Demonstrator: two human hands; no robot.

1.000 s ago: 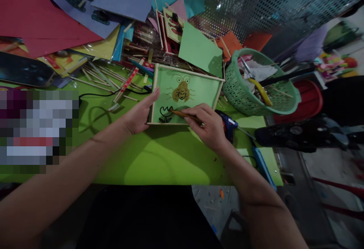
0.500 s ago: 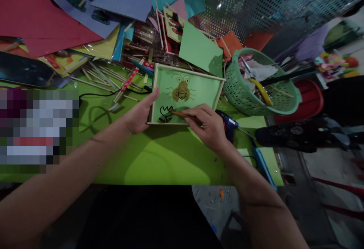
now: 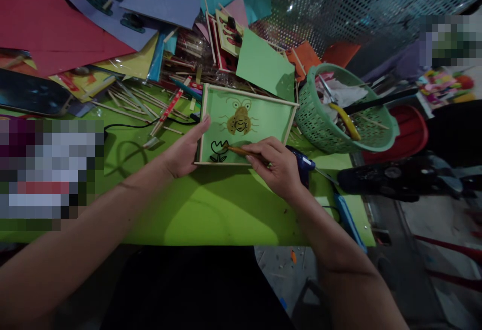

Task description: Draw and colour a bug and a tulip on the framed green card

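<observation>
A framed picture (image 3: pixel 271 119) lies tilted slightly on the table, a green sheet edged with pale wooden sticks. It carries a brown bug drawing with round eyes and, at the lower left, a black tulip outline. My left hand (image 3: pixel 188 149) grips the frame's left side, thumb over the edge and the other fingers mostly hidden beneath. Pinched in my right hand (image 3: pixel 276 161) is a slim brown pen (image 3: pixel 238 150). Its tip touches or hovers at the right side of the tulip; I cannot tell which.
A green basket (image 3: pixel 312 124) with scissors and scraps stands to the right. Beside my right hand lies a blue glue gun (image 3: pixel 304 161). Loose wooden sticks (image 3: pixel 128 100) and a red-striped strip (image 3: pixel 171 106) lie left. Coloured paper (image 3: pixel 75 23) covers the back; a box cutter (image 3: pixel 349 219) lies near the right edge.
Almost nothing differs. The right hand and pen have shifted very slightly at the tulip, while the left hand keeps its hold on the frame.
</observation>
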